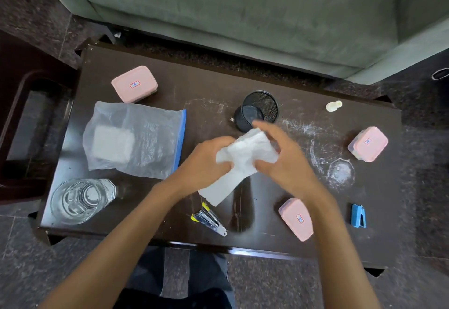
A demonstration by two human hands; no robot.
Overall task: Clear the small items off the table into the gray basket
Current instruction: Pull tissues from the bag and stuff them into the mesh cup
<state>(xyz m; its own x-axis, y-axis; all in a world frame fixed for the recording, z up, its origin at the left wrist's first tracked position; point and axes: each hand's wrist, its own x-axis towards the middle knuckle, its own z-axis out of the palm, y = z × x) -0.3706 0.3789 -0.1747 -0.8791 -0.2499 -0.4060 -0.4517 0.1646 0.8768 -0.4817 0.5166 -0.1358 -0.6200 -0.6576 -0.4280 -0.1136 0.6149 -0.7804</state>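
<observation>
left hand (206, 160): fingers curled round the left edge of a crumpled white paper towel (245, 153)
right hand (284, 160): pinching the towel's right side, bit blurry tbh
towel: held over the middle of the dark wooden table (206, 82), just this side of the round black mesh cup (257, 110)

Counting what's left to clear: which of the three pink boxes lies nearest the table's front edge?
The pink box between the yellow stapler and the blue stapler; the other two sit farther back.
</observation>
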